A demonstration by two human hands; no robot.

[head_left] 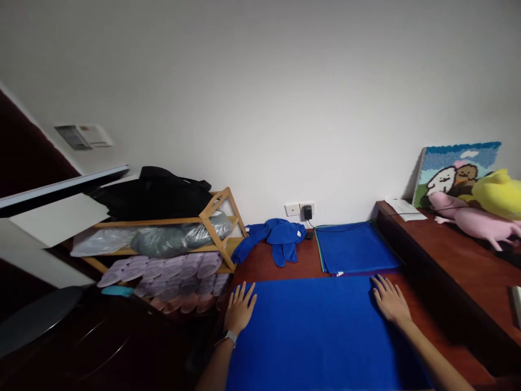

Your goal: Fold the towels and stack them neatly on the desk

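A large blue cloth [317,331] lies spread flat on the reddish-brown wooden table [308,265]. My left hand [240,308] rests open on its far left corner, fingers spread and pointing away from me. On the far right corner lies my right hand [389,298], also open with the palm down. Just beyond the cloth's far edge is a neat flat stack of blue cloths [356,247] with a green edging showing. A crumpled blue cloth [280,239] sits at the back left of the table.
Left of the table stands a wooden rack [215,217] with a black bag [158,193] and rolled light-purple items [175,271]. A black plug [308,212] sits in the wall socket. On the raised right surface are a pink plush toy [472,220] and a picture [456,171].
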